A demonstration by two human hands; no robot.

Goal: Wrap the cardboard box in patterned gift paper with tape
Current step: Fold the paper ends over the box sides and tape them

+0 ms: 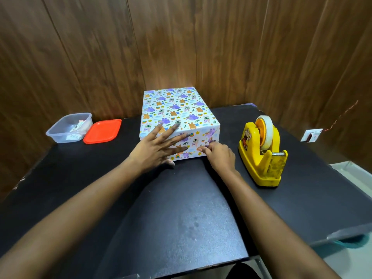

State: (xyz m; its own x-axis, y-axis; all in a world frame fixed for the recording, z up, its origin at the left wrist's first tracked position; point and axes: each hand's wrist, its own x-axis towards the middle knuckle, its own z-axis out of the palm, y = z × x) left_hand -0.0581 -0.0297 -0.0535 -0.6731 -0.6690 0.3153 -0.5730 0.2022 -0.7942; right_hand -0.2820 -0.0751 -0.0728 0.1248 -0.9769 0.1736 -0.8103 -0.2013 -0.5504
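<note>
Box (pixel 175 109), fully covered in cartoon-patterned paper, lies flat on table (pixel 181 208).

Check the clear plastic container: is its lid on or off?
Off. The clear container stands open; the red lid lies flat on the table beside it.

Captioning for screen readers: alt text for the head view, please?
A left hand presses flat on a paper-wrapped box on a black table; the right hand's curled fingers touch its near face. A yellow tape dispenser stands beside it.

Left hand (pixel 159 147) covers part of wrapped box (pixel 173 109) near face. Right hand (pixel 218 156) fingertips curled against it; whether pinching anything, unclear. Clear container (pixel 60 135) contents, far left, too small to identify.
</note>
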